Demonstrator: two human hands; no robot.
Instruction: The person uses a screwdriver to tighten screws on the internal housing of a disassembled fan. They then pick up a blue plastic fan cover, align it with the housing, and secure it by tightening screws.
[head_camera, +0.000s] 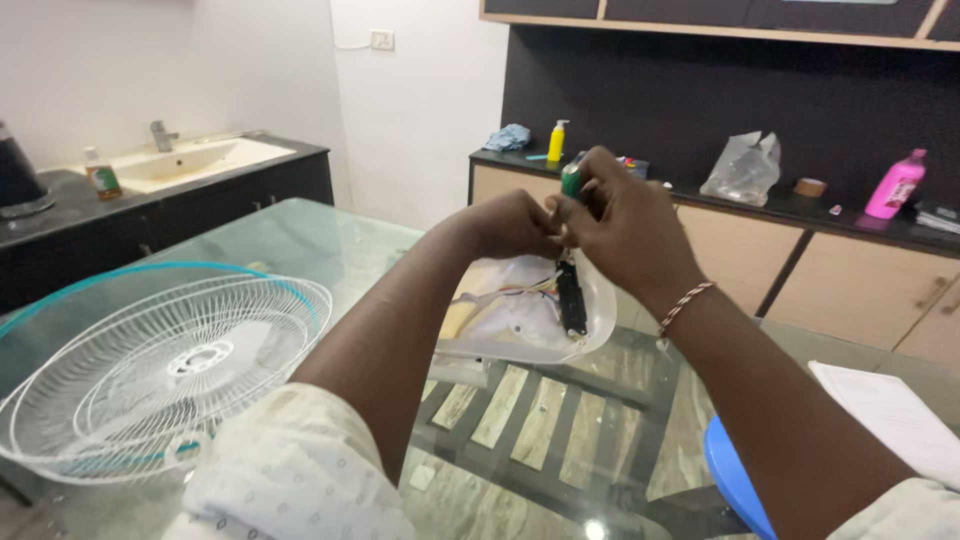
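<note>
Both hands are raised over a glass table (330, 245). My right hand (625, 225) grips a screwdriver with a green handle (571, 180), its shaft pointing down. My left hand (515, 225) meets it from the left, fingers closed at the shaft just under the handle. Below them lies a white plastic fan housing (520, 320), open side up, with coloured wires and a black part (571, 298) inside. A white wire fan guard (160, 370) with a blue rim lies on the table at the left.
A blue object (735, 480) sits at the lower right, with papers (890, 410) beyond it. A sink counter (180, 160) stands at the far left. The back counter holds a yellow bottle (556, 142), a plastic bag (745, 168), a tape roll (809, 187) and a pink bottle (895, 185).
</note>
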